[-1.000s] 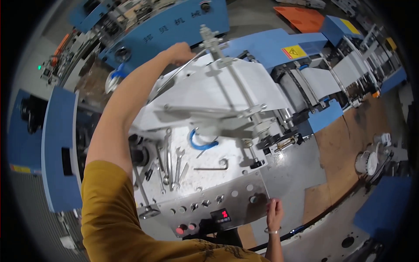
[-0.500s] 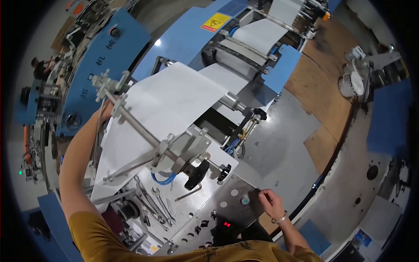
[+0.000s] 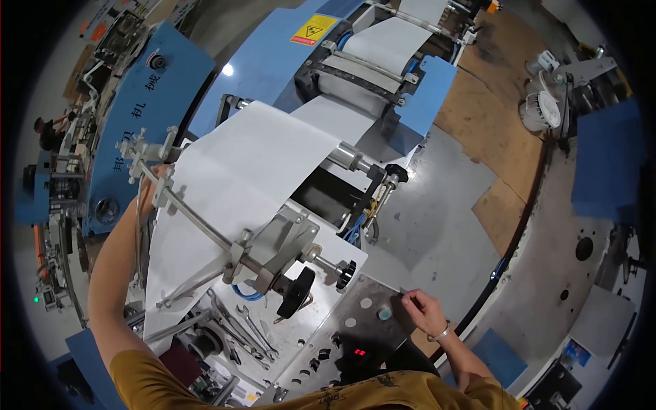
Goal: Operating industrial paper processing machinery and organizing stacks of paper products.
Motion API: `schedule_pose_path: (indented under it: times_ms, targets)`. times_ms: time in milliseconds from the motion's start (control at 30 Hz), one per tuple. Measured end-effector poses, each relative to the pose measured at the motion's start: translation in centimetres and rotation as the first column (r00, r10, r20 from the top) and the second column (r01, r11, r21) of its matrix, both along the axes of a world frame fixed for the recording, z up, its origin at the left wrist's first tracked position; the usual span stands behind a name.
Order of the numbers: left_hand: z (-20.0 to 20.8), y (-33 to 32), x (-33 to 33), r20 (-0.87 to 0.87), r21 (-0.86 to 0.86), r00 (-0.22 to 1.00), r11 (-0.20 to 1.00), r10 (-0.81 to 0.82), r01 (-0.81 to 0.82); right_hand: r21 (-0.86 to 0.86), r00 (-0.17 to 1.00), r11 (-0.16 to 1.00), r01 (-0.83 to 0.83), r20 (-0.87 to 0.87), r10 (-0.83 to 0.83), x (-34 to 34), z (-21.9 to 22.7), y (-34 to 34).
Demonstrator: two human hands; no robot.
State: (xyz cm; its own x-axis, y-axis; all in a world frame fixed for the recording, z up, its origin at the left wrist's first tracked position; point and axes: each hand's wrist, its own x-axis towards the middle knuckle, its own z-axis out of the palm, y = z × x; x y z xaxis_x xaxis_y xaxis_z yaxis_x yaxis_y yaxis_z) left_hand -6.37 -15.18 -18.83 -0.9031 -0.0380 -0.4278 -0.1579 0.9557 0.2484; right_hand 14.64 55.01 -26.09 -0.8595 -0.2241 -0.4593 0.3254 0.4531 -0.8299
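Note:
My left arm reaches round the left side of the machine, and my left hand (image 3: 156, 184) is at the left edge of the white paper web (image 3: 239, 157). A clamp bracket (image 3: 164, 188) on a metal bar (image 3: 205, 224) covers part of that hand, and its fingers are mostly hidden. My right hand (image 3: 425, 313), a bracelet at its wrist, has its fingers curled together beside the corner of the metal control panel (image 3: 372, 287). Nothing shows in it. A round greenish button (image 3: 385, 313) sits just left of its fingertips. The paper runs over a roller (image 3: 350, 156) towards the far rollers.
Several wrenches (image 3: 249, 331) lie on the metal top near me. Black knobs (image 3: 297, 292) stick out from the bar's right end. Blue machine housings (image 3: 147, 116) stand at the left. On the right are brown floor boards (image 3: 502, 130) and a white bucket (image 3: 541, 111).
The whole view has shifted, so the far machine parts appear further left. My left hand stays by the paper's edge and my right hand by the panel corner, both almost unchanged.

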Motion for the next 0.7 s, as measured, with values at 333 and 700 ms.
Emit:
schedule_pose_path:
  times_ms: [333, 700]
  targets:
    - [-1.7, 0.7, 0.0, -0.239, 0.045, 0.965, 0.992, -0.107, 0.121, -0.008, 1.000, 1.000, 0.010, 0.026, -0.010, 0.0, -1.1, 0.0]
    - [-4.0, -2.1, 2.3, -0.270, 0.142, 0.962, 0.986, -0.046, 0.087, 0.035, 0.996, 0.999, 0.019, 0.085, -0.022, -0.4, -0.7, -1.1]
